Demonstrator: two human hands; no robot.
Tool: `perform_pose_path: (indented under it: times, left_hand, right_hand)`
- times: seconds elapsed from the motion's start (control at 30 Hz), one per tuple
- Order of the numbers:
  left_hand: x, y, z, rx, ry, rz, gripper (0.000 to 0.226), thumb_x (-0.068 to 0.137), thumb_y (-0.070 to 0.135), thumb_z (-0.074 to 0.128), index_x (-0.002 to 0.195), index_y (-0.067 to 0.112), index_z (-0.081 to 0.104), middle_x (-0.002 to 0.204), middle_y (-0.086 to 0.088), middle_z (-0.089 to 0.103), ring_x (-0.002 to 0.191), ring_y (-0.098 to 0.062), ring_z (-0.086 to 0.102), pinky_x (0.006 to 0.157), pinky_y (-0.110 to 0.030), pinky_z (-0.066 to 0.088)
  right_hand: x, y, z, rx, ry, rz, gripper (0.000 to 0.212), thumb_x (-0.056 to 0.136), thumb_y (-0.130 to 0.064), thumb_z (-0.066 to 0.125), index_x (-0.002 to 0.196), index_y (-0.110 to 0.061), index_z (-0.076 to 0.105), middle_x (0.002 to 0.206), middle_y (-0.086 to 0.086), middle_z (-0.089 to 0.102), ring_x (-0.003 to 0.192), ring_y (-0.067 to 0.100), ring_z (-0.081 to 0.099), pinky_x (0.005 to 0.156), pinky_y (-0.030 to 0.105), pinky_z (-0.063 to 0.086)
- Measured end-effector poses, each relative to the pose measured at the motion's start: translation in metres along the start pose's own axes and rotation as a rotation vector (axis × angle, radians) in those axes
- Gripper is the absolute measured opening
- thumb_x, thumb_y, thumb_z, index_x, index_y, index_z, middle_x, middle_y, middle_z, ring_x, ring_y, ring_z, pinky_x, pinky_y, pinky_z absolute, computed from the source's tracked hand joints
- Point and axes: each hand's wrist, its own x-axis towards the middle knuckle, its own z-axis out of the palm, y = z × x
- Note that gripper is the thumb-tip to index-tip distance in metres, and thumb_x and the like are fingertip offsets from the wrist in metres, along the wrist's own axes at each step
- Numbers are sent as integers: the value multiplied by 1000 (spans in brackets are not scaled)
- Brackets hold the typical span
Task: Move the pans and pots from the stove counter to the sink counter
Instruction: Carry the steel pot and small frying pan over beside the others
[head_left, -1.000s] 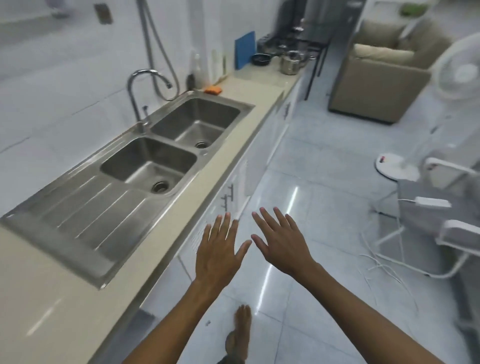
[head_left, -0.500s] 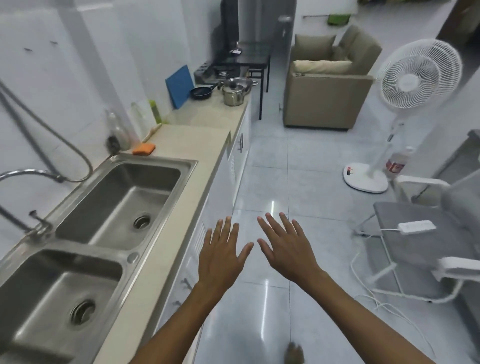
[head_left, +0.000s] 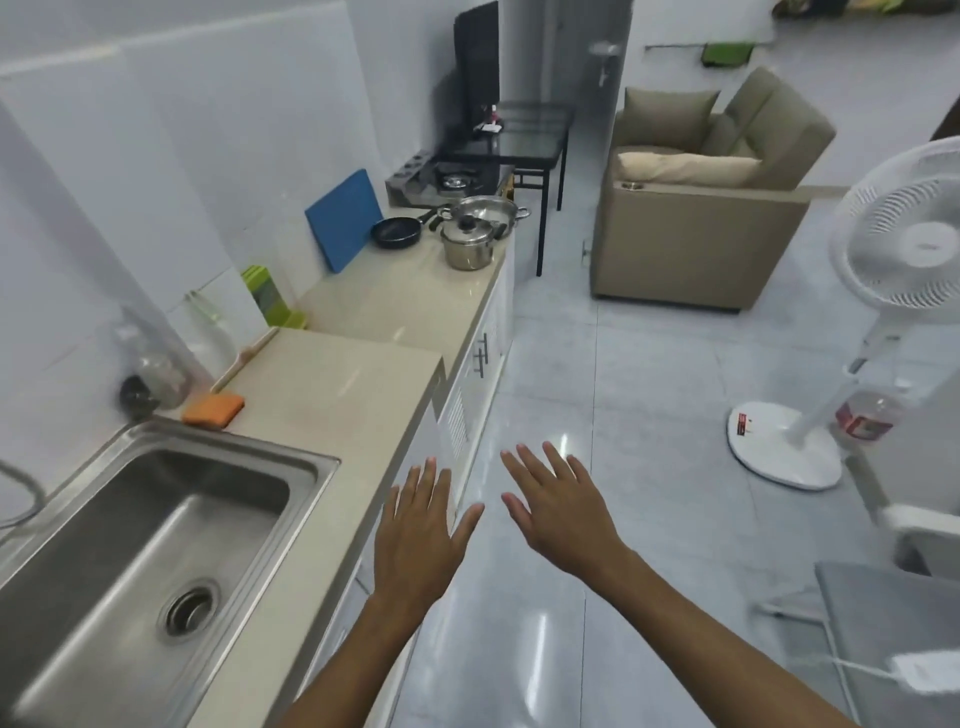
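Pots and pans, three, on far beige stove counter (head_left: 415, 296): wide steel two-handled pan (head_left: 485, 209); lidded steel pot (head_left: 467, 243); small black frying pan (head_left: 396, 232). Left hand (head_left: 418, 540), right hand (head_left: 558, 506): spread wide, empty, well apart from them. Advice: approach, grip both handles.

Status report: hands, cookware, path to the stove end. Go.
Left hand and right hand open, empty. Black frying pan, lidded steel pot, wide steel pan on far counter, untouched. Floor ahead unobstructed.
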Motion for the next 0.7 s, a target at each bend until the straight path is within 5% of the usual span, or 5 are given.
perform_pose_path:
  times: [0.27, 0.57, 0.7]
  left_hand:
    - [209, -1, 33, 0, 4, -33, 87, 92, 74, 7, 161, 23, 22, 170, 0, 13, 157, -17, 9, 127, -39, 6]
    - [472, 13, 61, -53, -31, -6, 87, 92, 74, 9, 160, 22, 23, 170, 0, 15, 157, -16, 11, 126, -38, 6]
    - [577, 22, 62, -71, -26, 4, 84, 95, 73, 14, 159, 22, 28, 169, 0, 18, 156, -16, 14, 127, -39, 11]
  right_hand:
    - [182, 90, 9, -7, -12, -5, 65, 103, -55, 20, 160, -25, 29, 165, 1, 32, 153, 31, 26, 123, 50, 24]
    - [402, 193, -4, -44, 15, 70, 57, 104, -48, 36, 152, -20, 47, 154, 4, 51, 142, 34, 46, 111, 51, 43]
    - [487, 238, -9, 6, 55, 135, 58, 105, -49, 38, 157, -23, 38, 159, 2, 44, 148, 32, 38, 116, 48, 36]
